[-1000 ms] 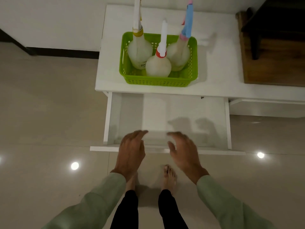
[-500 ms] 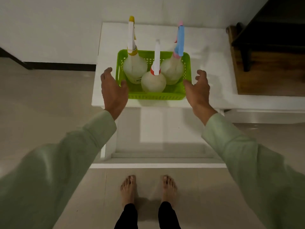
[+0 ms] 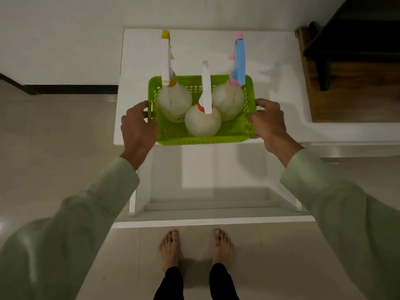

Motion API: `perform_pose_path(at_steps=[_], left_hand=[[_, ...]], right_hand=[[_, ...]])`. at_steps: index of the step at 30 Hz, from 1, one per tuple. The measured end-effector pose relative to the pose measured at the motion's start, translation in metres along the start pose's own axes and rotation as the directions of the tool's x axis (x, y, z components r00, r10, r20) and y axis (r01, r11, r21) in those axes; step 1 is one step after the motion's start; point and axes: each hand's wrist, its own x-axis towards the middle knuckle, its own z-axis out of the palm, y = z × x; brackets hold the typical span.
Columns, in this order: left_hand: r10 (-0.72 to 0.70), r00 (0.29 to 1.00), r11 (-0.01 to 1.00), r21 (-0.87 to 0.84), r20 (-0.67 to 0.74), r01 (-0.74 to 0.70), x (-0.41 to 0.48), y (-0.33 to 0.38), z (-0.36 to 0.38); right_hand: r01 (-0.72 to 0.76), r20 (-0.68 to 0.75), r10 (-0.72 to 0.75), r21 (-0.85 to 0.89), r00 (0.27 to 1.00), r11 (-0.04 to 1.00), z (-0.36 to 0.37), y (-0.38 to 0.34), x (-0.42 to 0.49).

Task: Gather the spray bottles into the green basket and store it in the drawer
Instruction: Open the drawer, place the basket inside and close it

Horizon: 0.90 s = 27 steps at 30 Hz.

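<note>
The green basket (image 3: 201, 138) is perforated plastic, rectangular with rounded corners, sitting at the front edge of the smooth white cabinet top (image 3: 270, 83). Three round-bellied translucent spray bottles stand in it: yellow-capped (image 3: 174, 102) at 10 o'clock, blue-triggered (image 3: 228, 100) at 2, red-collared (image 3: 202, 122) at 6. The left hand (image 3: 138, 128) clamps the basket's 9 o'clock wall, the right hand (image 3: 267, 122) its 3 o'clock wall. The open drawer (image 3: 207, 169) lies below, toward 6.

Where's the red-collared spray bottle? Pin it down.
The red-collared spray bottle stands in the green basket, front and centre, between and ahead of the yellow-capped bottle and the blue-triggered bottle.
</note>
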Motion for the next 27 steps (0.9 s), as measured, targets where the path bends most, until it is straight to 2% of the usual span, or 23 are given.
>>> perform_pose_path(at_steps=[8, 12, 19, 27], left_hand=[[0.021, 0.999, 0.992, -0.121, 0.035, -0.016, -0.095, -0.012, -0.011], [-0.031, 0.993, 0.987, -0.154, 0.117, 0.049, -0.133, -0.031, -0.007], [-0.123, 0.971, 0.992, -0.016, 0.203, 0.129, -0.15, -0.07, 0.027], [-0.215, 0.938, 0.977, 0.061, 0.272, 0.206, -0.118, -0.107, 0.077]], right_hand=[[0.104, 0.007, -0.104, 0.017, 0.995, 0.994, -0.038, 0.061, -0.07], [0.133, -0.009, -0.132, 0.042, 0.991, 0.99, -0.048, 0.105, -0.102], [0.034, 0.028, -0.037, 0.086, 0.999, 0.996, -0.025, 0.168, -0.115], [-0.06, 0.058, 0.055, 0.072, 0.997, 0.996, 0.012, 0.197, -0.084]])
